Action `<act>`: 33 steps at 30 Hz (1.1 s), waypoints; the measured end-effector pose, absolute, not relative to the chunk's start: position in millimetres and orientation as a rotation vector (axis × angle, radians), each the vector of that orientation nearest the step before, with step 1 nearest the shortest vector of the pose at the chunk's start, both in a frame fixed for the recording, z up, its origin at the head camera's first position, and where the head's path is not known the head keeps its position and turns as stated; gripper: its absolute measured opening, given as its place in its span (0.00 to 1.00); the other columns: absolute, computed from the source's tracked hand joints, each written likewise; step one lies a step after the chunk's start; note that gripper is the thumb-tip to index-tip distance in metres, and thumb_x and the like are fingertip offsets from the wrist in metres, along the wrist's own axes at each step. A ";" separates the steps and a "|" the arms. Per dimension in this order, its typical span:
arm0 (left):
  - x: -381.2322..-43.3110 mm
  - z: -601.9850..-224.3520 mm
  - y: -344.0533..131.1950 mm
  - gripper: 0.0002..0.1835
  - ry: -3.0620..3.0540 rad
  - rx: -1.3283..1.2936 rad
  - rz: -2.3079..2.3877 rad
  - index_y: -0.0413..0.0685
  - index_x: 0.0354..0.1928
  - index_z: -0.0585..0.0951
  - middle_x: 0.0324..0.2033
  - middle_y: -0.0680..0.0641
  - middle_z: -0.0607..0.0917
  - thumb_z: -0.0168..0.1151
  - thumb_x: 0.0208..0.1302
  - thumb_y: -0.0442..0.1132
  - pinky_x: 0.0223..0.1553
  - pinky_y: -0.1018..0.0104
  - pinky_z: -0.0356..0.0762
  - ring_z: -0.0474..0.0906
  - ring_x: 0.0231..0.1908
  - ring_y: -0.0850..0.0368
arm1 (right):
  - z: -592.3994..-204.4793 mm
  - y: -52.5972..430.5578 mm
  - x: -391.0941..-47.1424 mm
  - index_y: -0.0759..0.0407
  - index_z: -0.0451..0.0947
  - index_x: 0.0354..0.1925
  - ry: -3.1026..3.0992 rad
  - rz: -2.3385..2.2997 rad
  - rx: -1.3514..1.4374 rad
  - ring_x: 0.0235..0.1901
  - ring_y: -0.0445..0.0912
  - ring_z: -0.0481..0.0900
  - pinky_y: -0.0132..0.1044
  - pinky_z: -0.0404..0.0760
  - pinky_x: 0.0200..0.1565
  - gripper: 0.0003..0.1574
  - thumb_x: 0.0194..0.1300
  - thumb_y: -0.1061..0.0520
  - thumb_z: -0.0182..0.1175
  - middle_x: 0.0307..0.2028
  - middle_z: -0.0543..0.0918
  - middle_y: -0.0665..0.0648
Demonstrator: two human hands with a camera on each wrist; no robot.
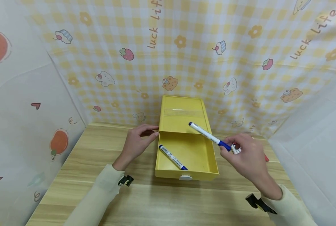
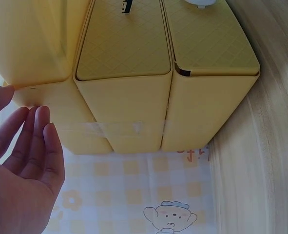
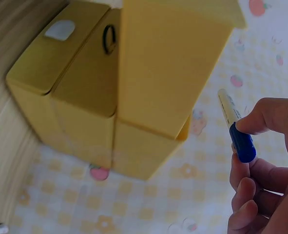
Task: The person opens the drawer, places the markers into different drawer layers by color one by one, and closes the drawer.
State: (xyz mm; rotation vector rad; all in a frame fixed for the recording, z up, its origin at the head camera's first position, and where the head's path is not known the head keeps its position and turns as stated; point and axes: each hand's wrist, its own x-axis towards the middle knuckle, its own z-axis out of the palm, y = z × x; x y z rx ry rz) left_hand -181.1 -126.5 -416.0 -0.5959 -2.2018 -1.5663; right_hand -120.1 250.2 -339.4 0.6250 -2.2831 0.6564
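Note:
A yellow drawer box (image 1: 184, 114) has its top drawer (image 1: 186, 174) pulled out toward me. Inside the drawer, a white marker with blue ends (image 1: 172, 158) lies slantwise at the left. My right hand (image 1: 245, 153) pinches the blue cap of a second white-and-blue marker (image 1: 204, 132), between thumb and fingers. That marker is tilted above the drawer's right side, its far tip pointing up and left. The left hand (image 1: 138, 141) rests its fingertips on the box's left side, near where the drawer comes out; in the left wrist view its fingers (image 2: 39, 131) are only slightly bent.
Two lower drawers, one with a dark ring (image 3: 109, 39) and one with a white handle (image 3: 61, 30), are closed. Behind my right hand, a partly hidden white item (image 1: 236, 148) and a red one (image 1: 267, 158) lie on the wooden table (image 1: 145, 201). A checked cloth (image 1: 145, 72) hangs behind.

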 end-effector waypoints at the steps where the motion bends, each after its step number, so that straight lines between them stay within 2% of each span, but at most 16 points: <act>1: -180.9 -416.1 -126.7 0.11 -2.201 -0.595 -1.567 0.41 0.54 0.92 0.46 0.46 0.93 0.76 0.72 0.32 0.50 0.56 0.91 0.91 0.44 0.50 | -338.4 247.6 -119.1 0.53 0.91 0.33 -2.279 0.663 0.647 0.28 0.40 0.74 0.27 0.69 0.30 0.09 0.51 0.63 0.78 0.28 0.85 0.41; 8: -180.9 -417.2 -126.6 0.11 -2.205 -0.590 -1.565 0.41 0.54 0.92 0.46 0.46 0.93 0.76 0.72 0.32 0.50 0.51 0.91 0.91 0.44 0.50 | -332.2 229.2 -111.7 0.49 0.90 0.33 -2.323 0.673 0.734 0.29 0.39 0.75 0.27 0.71 0.31 0.14 0.49 0.64 0.80 0.30 0.86 0.39; 13: -180.7 -416.8 -126.4 0.11 -2.212 -0.585 -1.565 0.41 0.54 0.92 0.47 0.46 0.93 0.76 0.72 0.32 0.50 0.47 0.90 0.91 0.45 0.50 | -328.5 217.9 -111.7 0.48 0.90 0.31 -2.357 0.610 0.790 0.28 0.38 0.76 0.33 0.76 0.29 0.11 0.50 0.61 0.81 0.29 0.84 0.38; 19: -179.8 -415.3 -125.9 0.11 -2.216 -0.587 -1.566 0.40 0.54 0.92 0.47 0.45 0.93 0.76 0.72 0.32 0.51 0.50 0.91 0.91 0.45 0.49 | -324.6 206.1 -112.7 0.47 0.89 0.29 -2.457 0.514 0.826 0.26 0.38 0.73 0.34 0.72 0.27 0.10 0.52 0.58 0.82 0.28 0.82 0.38; 27: -179.3 -415.0 -125.9 0.11 -2.219 -0.584 -1.560 0.40 0.54 0.92 0.47 0.45 0.93 0.76 0.73 0.33 0.50 0.53 0.91 0.91 0.45 0.49 | -319.7 193.1 -117.7 0.50 0.91 0.29 -2.577 0.415 0.873 0.26 0.39 0.79 0.32 0.73 0.25 0.09 0.55 0.55 0.84 0.27 0.84 0.40; 33: -179.8 -415.4 -126.2 0.11 -2.220 -0.581 -1.561 0.41 0.54 0.92 0.47 0.45 0.93 0.76 0.72 0.33 0.51 0.53 0.91 0.91 0.45 0.49 | -314.1 187.3 -122.3 0.48 0.89 0.28 -2.644 0.400 0.921 0.26 0.38 0.78 0.33 0.72 0.25 0.09 0.58 0.55 0.82 0.26 0.83 0.39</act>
